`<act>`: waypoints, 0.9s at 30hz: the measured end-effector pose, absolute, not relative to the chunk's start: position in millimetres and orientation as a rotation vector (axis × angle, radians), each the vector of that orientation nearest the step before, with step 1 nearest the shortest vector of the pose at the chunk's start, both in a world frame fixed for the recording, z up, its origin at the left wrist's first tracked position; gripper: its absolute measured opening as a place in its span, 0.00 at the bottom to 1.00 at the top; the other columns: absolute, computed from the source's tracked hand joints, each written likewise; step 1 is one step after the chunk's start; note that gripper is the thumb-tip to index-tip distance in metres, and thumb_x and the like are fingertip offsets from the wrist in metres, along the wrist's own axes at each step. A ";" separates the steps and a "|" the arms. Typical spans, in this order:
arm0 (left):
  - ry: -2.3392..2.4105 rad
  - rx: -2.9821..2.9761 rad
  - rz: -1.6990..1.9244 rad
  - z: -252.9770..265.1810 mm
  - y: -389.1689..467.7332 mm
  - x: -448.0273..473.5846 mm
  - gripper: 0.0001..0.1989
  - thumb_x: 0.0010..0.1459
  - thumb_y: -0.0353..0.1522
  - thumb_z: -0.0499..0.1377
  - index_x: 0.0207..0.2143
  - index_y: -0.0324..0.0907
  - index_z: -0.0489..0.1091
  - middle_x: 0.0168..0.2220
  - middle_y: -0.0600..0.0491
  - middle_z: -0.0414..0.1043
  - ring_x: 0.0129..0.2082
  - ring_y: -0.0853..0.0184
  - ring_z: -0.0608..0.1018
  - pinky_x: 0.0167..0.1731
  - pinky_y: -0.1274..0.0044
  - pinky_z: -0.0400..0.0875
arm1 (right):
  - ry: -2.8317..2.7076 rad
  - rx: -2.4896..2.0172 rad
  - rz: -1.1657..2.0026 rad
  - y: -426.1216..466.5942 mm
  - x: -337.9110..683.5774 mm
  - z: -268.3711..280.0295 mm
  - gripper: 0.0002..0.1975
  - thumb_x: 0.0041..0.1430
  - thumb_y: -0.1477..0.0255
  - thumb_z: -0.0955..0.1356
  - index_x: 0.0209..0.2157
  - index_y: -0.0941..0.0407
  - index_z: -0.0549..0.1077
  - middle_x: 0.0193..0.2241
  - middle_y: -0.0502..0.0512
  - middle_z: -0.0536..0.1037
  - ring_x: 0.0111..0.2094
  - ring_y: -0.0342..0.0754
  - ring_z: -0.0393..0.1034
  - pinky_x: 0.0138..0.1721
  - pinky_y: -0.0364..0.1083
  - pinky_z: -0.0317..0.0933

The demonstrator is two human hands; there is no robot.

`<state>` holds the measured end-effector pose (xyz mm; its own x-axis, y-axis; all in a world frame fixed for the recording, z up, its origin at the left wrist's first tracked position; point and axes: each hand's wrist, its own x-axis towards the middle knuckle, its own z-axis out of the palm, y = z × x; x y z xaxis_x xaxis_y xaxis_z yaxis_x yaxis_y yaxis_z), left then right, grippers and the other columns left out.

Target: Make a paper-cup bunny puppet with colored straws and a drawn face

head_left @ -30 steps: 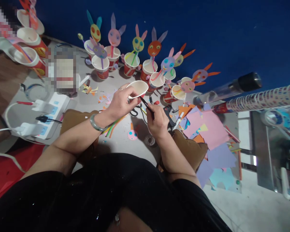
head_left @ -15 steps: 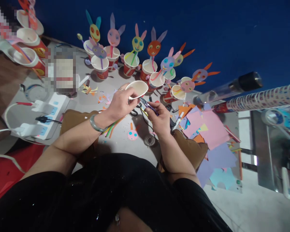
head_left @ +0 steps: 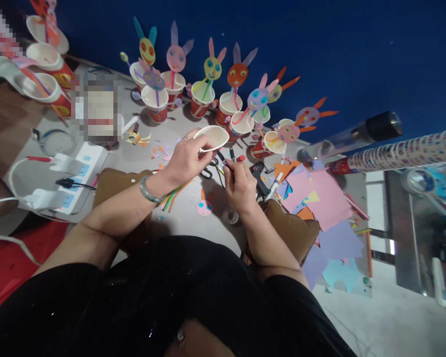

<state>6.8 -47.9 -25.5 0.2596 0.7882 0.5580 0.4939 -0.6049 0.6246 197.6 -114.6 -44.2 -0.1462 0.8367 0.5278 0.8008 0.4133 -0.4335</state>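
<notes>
My left hand (head_left: 188,161) grips a paper cup (head_left: 213,138) by its rim, thumb and fingers closed on it. The cup is tilted, its pale inside facing me and its mouth squeezed to an oval. Closed around small scissors (head_left: 221,157) with a purplish handle is my right hand (head_left: 241,184). Their dark tip touches or nearly touches the cup's near edge; the exact contact is hidden. Below the hands lies a pink paper rabbit head (head_left: 204,208) with blue eyes. Green and orange strips (head_left: 173,198) lie by my left wrist, and a tape roll (head_left: 230,216) lies below my right hand.
Red cups with paper rabbit figures (head_left: 202,99) line the blue wall. A power strip (head_left: 83,173) is at left. Coloured paper sheets (head_left: 329,198), a black glue gun (head_left: 260,178) and a long stack of cups (head_left: 397,152) are at right. Black scissor loops (head_left: 207,173) show beneath my hands.
My right hand has turned and shifted slightly left, its fingers closing further over the scissors' handle. The cup and my left hand stay nearly where they were.
</notes>
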 end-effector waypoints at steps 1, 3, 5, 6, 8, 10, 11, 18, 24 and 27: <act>1.177 2.212 1.266 -25.2 -48.2 6.9 0.03 0.58 0.26 0.60 0.33 0.42 0.70 0.35 0.52 0.75 0.38 0.64 0.78 0.38 0.73 0.73 | -1.929 -1.371 0.093 -114.6 197.2 -42.7 0.13 0.73 0.66 0.61 0.48 0.55 0.75 0.40 0.60 0.82 0.40 0.50 0.78 0.40 0.48 0.72; 1.182 2.209 1.248 -24.8 -48.8 7.2 0.03 0.58 0.26 0.59 0.33 0.43 0.70 0.34 0.52 0.75 0.38 0.65 0.78 0.37 0.74 0.73 | -1.886 -1.340 0.158 -114.8 196.0 -38.6 0.12 0.73 0.65 0.62 0.46 0.55 0.75 0.38 0.58 0.82 0.39 0.49 0.78 0.41 0.48 0.72; 1.175 2.195 1.243 -24.5 -49.3 7.5 0.04 0.57 0.26 0.59 0.33 0.43 0.70 0.34 0.52 0.75 0.37 0.65 0.78 0.37 0.74 0.73 | -1.829 -1.326 0.252 -115.5 194.6 -33.7 0.12 0.72 0.65 0.63 0.44 0.55 0.75 0.36 0.57 0.82 0.37 0.48 0.77 0.40 0.48 0.71; 1.167 2.187 1.241 -24.2 -49.4 7.6 0.04 0.57 0.26 0.59 0.33 0.43 0.70 0.34 0.52 0.75 0.37 0.65 0.78 0.37 0.73 0.74 | -1.796 -1.327 0.314 -115.9 193.9 -31.5 0.11 0.72 0.64 0.63 0.43 0.55 0.74 0.34 0.55 0.81 0.35 0.47 0.77 0.39 0.47 0.70; 1.156 2.172 1.232 -23.7 -49.6 7.7 0.04 0.57 0.25 0.59 0.33 0.43 0.70 0.34 0.52 0.76 0.38 0.64 0.78 0.39 0.73 0.74 | -1.724 -1.339 0.465 -116.8 192.9 -28.9 0.12 0.72 0.63 0.63 0.41 0.55 0.74 0.31 0.53 0.80 0.31 0.45 0.74 0.36 0.46 0.68; 1.154 2.174 1.213 -22.9 -49.6 7.7 0.05 0.57 0.25 0.59 0.33 0.43 0.70 0.34 0.51 0.77 0.40 0.63 0.79 0.40 0.71 0.75 | -1.627 -1.356 0.635 -117.3 192.1 -29.2 0.13 0.71 0.60 0.64 0.40 0.54 0.73 0.27 0.50 0.78 0.26 0.43 0.71 0.32 0.45 0.66; 1.157 2.181 1.209 -22.4 -49.6 7.7 0.05 0.57 0.25 0.59 0.33 0.43 0.70 0.34 0.52 0.77 0.41 0.62 0.79 0.41 0.71 0.75 | -1.569 -1.359 0.719 -117.3 191.7 -30.4 0.15 0.71 0.57 0.64 0.39 0.53 0.73 0.26 0.48 0.77 0.24 0.42 0.68 0.30 0.45 0.65; 1.155 2.221 1.251 -21.5 -50.5 7.9 0.05 0.58 0.25 0.58 0.33 0.43 0.70 0.34 0.51 0.77 0.42 0.61 0.79 0.42 0.70 0.75 | -1.193 -1.242 1.228 -115.5 188.2 -33.2 0.23 0.61 0.45 0.69 0.36 0.51 0.67 0.23 0.42 0.71 0.13 0.36 0.51 0.14 0.42 0.49; 1.144 2.245 1.281 -25.3 -50.0 9.6 0.04 0.59 0.26 0.59 0.34 0.43 0.71 0.33 0.51 0.78 0.46 0.60 0.79 0.44 0.69 0.75 | -1.181 -1.244 1.251 -112.0 192.7 -28.0 0.24 0.57 0.46 0.72 0.36 0.52 0.69 0.23 0.42 0.72 0.15 0.36 0.52 0.16 0.41 0.49; 1.129 2.229 1.280 -25.4 -50.1 9.6 0.03 0.60 0.27 0.59 0.34 0.43 0.71 0.33 0.51 0.78 0.47 0.59 0.79 0.44 0.68 0.75 | -1.323 -1.320 1.054 -112.6 196.2 -26.9 0.22 0.60 0.48 0.71 0.37 0.53 0.71 0.23 0.44 0.73 0.20 0.38 0.58 0.21 0.41 0.54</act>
